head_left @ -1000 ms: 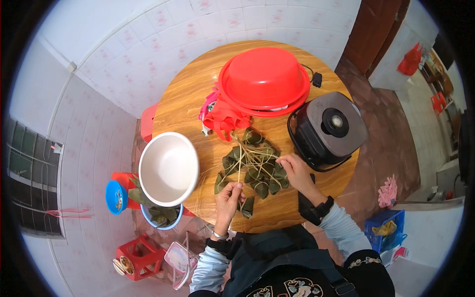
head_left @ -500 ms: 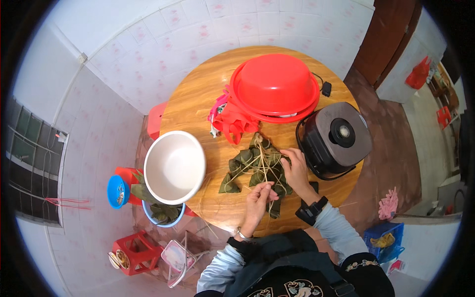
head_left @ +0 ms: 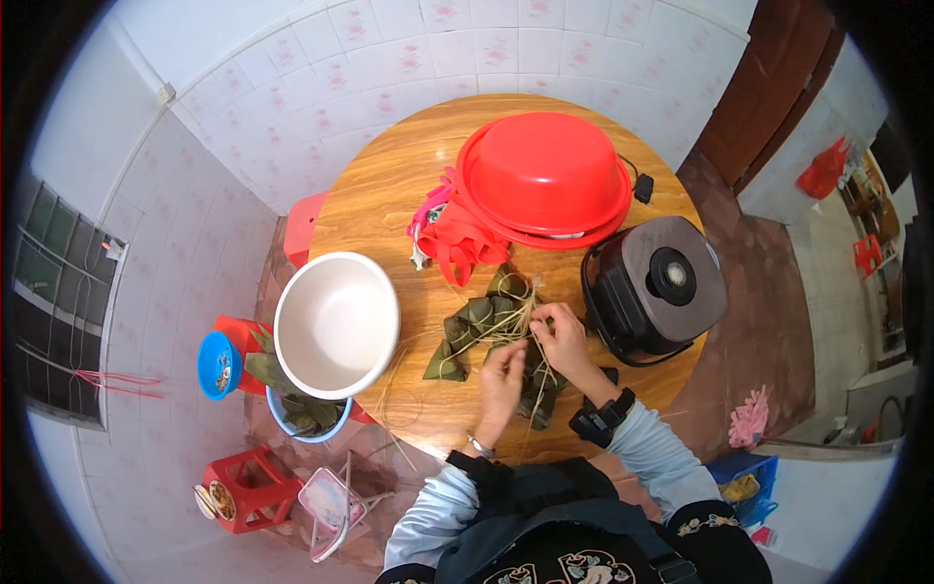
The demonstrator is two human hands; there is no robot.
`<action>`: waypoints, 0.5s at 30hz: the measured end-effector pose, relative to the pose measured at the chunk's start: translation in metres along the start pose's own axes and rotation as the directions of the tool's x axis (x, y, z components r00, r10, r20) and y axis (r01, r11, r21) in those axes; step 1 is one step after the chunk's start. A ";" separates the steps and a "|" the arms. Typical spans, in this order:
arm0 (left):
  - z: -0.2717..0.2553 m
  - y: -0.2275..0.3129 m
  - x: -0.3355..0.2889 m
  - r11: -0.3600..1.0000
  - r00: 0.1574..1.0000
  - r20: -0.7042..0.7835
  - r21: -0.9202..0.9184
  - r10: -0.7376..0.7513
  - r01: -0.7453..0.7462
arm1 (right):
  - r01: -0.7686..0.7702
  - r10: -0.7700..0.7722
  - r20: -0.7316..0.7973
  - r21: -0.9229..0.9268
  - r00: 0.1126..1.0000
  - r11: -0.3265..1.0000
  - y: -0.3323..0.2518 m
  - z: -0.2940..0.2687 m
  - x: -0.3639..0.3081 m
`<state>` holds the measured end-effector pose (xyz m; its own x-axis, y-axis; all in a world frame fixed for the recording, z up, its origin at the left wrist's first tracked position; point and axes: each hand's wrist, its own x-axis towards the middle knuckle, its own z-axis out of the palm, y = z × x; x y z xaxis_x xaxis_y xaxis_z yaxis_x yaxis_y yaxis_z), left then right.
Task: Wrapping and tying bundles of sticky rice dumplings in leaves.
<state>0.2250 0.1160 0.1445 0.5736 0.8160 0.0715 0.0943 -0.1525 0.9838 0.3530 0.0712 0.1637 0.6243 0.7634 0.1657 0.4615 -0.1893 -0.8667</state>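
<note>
Pinch the straw strings (head_left: 514, 326) firmly: your right hand (head_left: 559, 336) grips strands at one o'clock of your left hand (head_left: 503, 375), fingers narrowed above the leaf-wrapped dumplings (head_left: 477, 326).

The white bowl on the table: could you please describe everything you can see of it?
The white bowl is round, deep and plain, with a smooth glossy look like enamel or plastic. It stands upright and looks empty. It sits at the left edge of the round wooden table, its rim overhanging the edge above a blue basin of green leaves. Neither hand touches it; the leaf-wrapped bundles lie to its right, apart from it.
</note>
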 end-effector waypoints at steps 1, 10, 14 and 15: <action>-0.006 -0.002 0.005 0.999 0.994 -0.093 0.000 0.052 -0.052 | -0.039 0.039 -0.005 0.016 0.999 0.999 -0.002 0.000 0.000; -0.006 0.003 0.017 1.000 0.999 -0.036 -0.003 0.001 -0.001 | -0.260 0.219 0.258 0.138 0.941 0.956 0.015 -0.007 -0.008; -0.005 0.014 0.014 0.991 0.993 0.057 -0.070 -0.107 0.111 | -0.420 0.253 0.412 0.387 0.875 0.821 0.000 -0.009 -0.021; -0.004 0.016 0.014 0.977 0.989 0.084 -0.165 -0.120 0.133 | -0.454 0.264 0.430 0.435 0.864 0.778 -0.001 -0.008 -0.023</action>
<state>0.2315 0.1269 0.1620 0.6243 0.7787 -0.0613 0.0339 0.0514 0.9981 0.3432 0.0489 0.1646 0.3901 0.8747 -0.2877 -0.1984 -0.2253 -0.9539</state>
